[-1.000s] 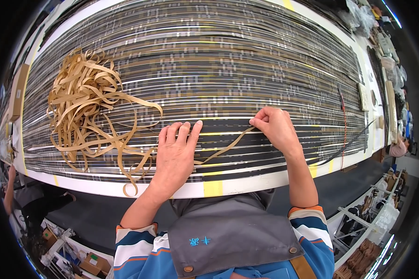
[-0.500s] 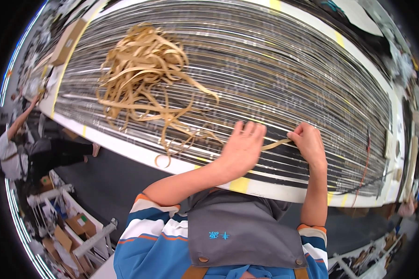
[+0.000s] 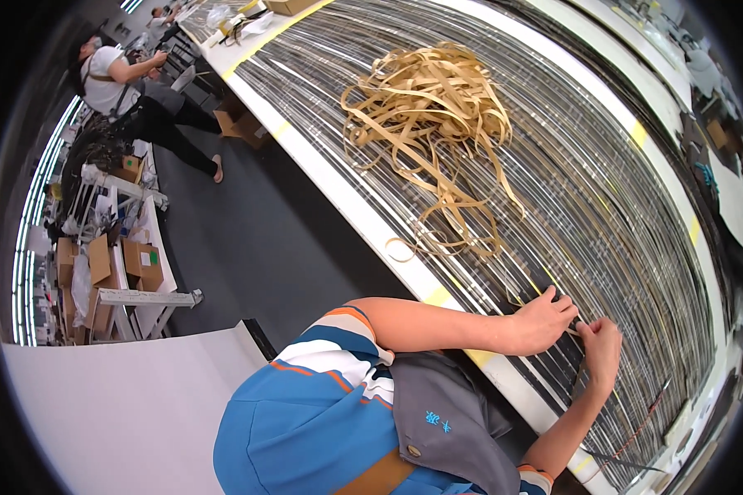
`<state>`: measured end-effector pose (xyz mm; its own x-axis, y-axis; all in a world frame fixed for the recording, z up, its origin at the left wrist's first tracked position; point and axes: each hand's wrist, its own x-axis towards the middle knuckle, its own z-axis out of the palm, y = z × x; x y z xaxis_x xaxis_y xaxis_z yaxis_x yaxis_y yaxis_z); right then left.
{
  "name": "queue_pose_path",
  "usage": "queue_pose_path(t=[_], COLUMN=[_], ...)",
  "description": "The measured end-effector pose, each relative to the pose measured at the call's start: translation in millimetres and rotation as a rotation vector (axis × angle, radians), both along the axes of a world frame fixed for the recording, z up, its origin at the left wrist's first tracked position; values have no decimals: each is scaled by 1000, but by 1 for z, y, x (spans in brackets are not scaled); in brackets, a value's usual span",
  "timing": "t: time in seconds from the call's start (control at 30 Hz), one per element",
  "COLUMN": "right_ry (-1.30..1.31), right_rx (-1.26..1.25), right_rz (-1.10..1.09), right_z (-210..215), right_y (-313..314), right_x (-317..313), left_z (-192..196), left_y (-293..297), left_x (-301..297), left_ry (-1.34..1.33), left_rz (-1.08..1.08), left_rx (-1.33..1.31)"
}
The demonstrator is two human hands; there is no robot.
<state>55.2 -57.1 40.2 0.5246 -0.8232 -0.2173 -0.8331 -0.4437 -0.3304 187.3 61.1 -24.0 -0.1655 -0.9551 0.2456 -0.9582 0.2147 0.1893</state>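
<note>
Both of my hands are close together over the long table's near edge, where dark and silvery strips lie in dense rows. My left hand (image 3: 543, 323) is curled, its fingers bent down onto the strips. Beside it my right hand (image 3: 601, 348) pinches a narrow tan strap (image 3: 572, 332) between thumb and fingertips. A short piece of that strap spans the small gap to my left hand, which seems closed on it; its fingertips are partly hidden. Farther up the table, a loose tangled heap of tan straps (image 3: 437, 107) rests on the rows, with curled ends trailing toward me.
The table's white border (image 3: 363, 210) carries yellow tape marks. An orange-red cord (image 3: 645, 417) crosses the strips at the right. Left of the dark floor (image 3: 248, 214), shelving holds cardboard boxes (image 3: 143, 264). Another person (image 3: 111, 78) stands at the far left.
The whole view has swung, so the heap appears farther right. My hands have come closer together, and my left fingers, spread flat before, are curled. The other person has moved away from the table edge.
</note>
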Motion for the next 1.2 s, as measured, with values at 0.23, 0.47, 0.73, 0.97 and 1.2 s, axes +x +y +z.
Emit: queue_pose_path(t=[0.23, 0.47, 0.73, 0.97, 1.2], right_ry=[-143, -117, -233, -901, -621], right_rx=[351, 162, 540, 279, -30], right_rz=[-101, 13, -111, -334, 110], right_z=[-1, 9, 26, 13, -13], right_y=[-12, -10, -11, -7, 31], right_x=[-46, -30, -38, -55, -43], left_z=[5, 14, 17, 17, 22], left_y=[-6, -4, -2, -2, -11], left_x=[2, 16, 9, 14, 11], left_ry=[107, 64, 43, 60, 79], left_rz=[-33, -15, -54, -46, -60], left_rx=[-29, 52, 98, 130, 95])
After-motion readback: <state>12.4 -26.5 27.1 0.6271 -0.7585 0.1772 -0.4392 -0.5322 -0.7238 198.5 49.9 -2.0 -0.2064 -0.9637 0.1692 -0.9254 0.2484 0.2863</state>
